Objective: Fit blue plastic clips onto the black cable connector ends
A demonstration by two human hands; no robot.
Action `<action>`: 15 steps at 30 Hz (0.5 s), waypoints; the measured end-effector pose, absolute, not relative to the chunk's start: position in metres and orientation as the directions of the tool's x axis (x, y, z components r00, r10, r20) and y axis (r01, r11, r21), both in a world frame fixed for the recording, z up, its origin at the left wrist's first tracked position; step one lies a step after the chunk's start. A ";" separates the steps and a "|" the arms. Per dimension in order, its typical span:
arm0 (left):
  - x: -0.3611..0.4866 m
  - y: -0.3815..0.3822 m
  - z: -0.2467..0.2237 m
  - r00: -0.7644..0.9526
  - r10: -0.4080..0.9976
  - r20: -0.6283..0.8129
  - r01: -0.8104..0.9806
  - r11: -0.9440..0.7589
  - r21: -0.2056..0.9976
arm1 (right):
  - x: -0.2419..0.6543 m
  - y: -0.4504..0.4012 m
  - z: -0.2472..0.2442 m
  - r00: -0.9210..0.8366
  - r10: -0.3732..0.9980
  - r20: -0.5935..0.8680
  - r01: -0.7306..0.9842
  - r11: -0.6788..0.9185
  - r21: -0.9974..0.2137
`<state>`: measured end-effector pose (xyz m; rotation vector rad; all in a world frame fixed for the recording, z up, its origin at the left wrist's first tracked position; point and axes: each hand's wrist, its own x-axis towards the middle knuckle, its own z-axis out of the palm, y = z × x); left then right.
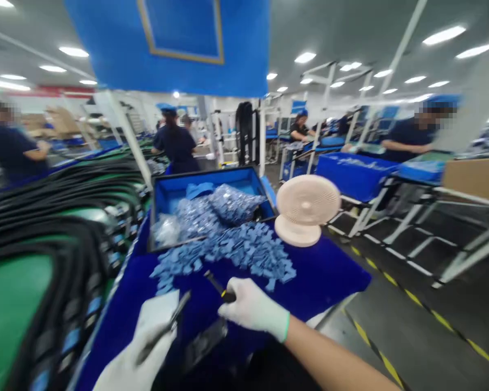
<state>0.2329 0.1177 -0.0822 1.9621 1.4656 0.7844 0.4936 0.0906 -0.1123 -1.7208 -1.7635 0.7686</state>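
My left hand [136, 353], in a white glove, is closed around a slim dark-grey object [181, 308] that points up and to the right; blur hides its kind. My right hand [255, 307], gloved in white with a green cuff, grips a short tool with a black handle and yellow band [224, 294]; its thin shaft points up-left. Between and below the hands lies a blurred dark flat object [207, 339]. A white card-like piece [158, 310] is just beyond my left hand. Small blue pieces [236, 250] are heaped beyond both hands on the blue table [326, 271].
Behind the heap stands a blue bin [238, 176] with clear bags of parts. A pale round fan-like piece [307, 201] stands on the right. Black hoses [65, 217] cover a green surface on the left. A blue board [244, 49] hangs overhead. Several people work farther back.
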 end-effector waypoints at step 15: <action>0.211 0.104 -0.063 0.166 0.983 -0.078 0.497 -0.015 0.867 | 0.435 0.071 -0.089 -0.435 0.843 0.316 0.396 0.494 -0.774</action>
